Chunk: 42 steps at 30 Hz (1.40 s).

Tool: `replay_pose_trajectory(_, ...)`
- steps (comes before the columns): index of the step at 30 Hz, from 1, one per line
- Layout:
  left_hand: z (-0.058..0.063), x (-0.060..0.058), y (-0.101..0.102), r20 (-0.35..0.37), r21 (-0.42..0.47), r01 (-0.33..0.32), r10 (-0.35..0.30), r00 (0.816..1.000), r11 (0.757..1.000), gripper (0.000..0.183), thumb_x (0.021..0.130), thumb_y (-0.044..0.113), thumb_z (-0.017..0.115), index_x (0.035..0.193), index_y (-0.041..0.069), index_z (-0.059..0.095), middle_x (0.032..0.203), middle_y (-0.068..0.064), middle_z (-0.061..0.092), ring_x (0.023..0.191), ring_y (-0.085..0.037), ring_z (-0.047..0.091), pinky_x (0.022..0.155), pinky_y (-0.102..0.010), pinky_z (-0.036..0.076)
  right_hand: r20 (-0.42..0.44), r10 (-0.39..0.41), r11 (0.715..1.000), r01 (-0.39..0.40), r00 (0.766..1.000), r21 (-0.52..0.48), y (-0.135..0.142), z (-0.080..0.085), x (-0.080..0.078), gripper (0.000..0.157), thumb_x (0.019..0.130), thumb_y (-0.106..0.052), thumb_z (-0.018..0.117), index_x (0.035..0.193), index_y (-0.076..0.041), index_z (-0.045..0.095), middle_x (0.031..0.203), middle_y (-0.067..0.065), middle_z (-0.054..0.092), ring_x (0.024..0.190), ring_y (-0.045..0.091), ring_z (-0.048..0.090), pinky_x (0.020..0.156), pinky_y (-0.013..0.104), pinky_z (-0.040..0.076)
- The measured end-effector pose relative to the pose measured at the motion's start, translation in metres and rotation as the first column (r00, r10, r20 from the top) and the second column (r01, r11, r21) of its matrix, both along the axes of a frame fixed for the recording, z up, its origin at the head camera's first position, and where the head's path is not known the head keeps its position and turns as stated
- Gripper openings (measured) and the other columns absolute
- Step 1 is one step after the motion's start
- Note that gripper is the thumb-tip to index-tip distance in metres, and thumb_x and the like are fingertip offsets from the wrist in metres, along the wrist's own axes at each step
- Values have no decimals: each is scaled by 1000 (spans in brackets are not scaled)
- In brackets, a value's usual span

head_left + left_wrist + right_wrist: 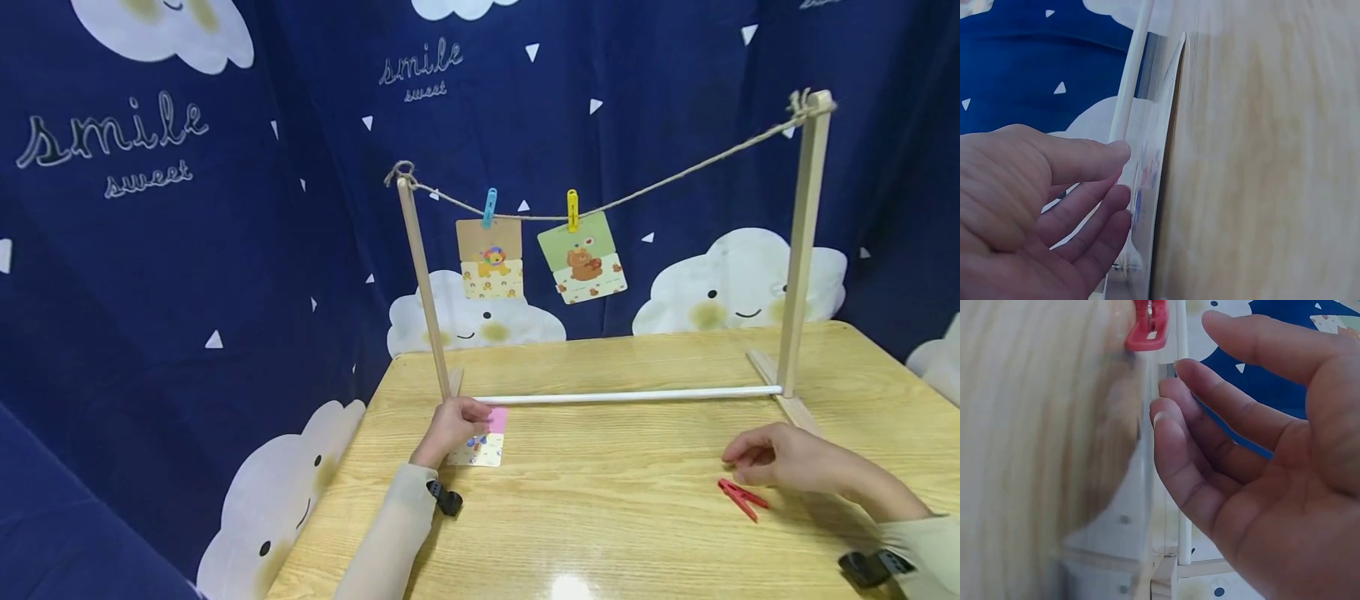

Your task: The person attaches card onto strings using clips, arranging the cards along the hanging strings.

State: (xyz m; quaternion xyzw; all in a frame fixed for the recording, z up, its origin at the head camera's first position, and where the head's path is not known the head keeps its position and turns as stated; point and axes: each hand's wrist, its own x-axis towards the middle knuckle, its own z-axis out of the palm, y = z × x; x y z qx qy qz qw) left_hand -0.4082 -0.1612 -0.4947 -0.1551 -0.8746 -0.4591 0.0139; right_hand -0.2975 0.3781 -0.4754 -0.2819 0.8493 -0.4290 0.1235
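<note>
My left hand (pixel 454 427) hovers over a pink and white picture card (pixel 489 450) near the rack's left foot. In the left wrist view, the thumb and bent fingers are close beside the card (pixel 1159 162), not visibly pinching it; contact cannot be told. A thin dark shadow runs along the card's edge. At the right, my right hand (pixel 795 460) is just above a red clothespin (pixel 741 498) on the table. Its fingers are loosely bent with a gap to the thumb, holding nothing. The right wrist view shows the clothespin (pixel 1149 331) beyond the fingertips.
A wooden rack stands on the table (pixel 600 500), with a left post (pixel 424 287), a right post (pixel 805 242) and a white bottom bar (pixel 615 396). From its sagging string (pixel 682 173), a blue clothespin (pixel 490 207) holds a lion card (pixel 491 267); a yellow clothespin (pixel 573 210) holds a bear card (pixel 585 262).
</note>
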Motion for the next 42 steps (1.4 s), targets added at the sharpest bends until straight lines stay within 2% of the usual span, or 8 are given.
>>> replay_pose_trajectory(4, -1, 0, 0, 1, 11, 10, -10, 1000, 1000, 23, 86, -2, 81, 110, 0, 78, 101, -13, 78, 89, -20, 73, 78, -31, 60, 9, 4, 1000, -4, 1000, 10, 2, -1, 1, 25, 98, -9, 71, 116, 8, 67, 98, 2, 71, 84, 3, 63, 69, 24, 54)
replay_pose_trajectory(10, -5, -1, -1, 8, 28, 14, -15, 1000, 999, 21, 88, -3, 78, 109, -1, 78, 101, -13, 78, 89, -21, 73, 77, -31, 60, 81, 2, 1000, -2, 997, -8, 2, -3, 3, 27, 95, -11, 75, 113, 6, 65, 91, 3, 67, 78, 5, 60, 63, 24, 50)
replay_pose_trajectory(17, -3, 3, 0, 18, 21, -2, 2, 1000, 1000, 21, 87, -2, 79, 108, 0, 78, 100, -12, 78, 88, -19, 73, 77, -31, 60, 64, -21, 999, 20, 998, 27, 1, -4, 6, 28, 89, -14, 81, 106, 3, 66, 84, -1, 63, 74, 4, 57, 60, 23, 48)
replay_pose_trajectory(31, -6, 5, 6, -1, -2, -7, 7, 1000, 1000, 21, 81, -7, 83, 101, -1, 79, 94, -14, 77, 80, -15, 68, 72, -27, 57, 72, 33, 999, -33, 997, 1, 4, -5, 8, 30, 88, -10, 81, 107, 5, 63, 84, 1, 61, 70, 3, 54, 55, 24, 45)
replay_pose_trajectory(42, -3, 12, 11, -4, -15, 1, -1, 1000, 1000, 21, 80, -4, 85, 100, 1, 79, 89, -11, 76, 77, -13, 68, 70, -27, 57, 19, 27, 999, -27, 999, 41, 2, -4, 12, 34, 85, -15, 86, 104, 0, 63, 82, -1, 58, 70, 1, 52, 55, 24, 43)
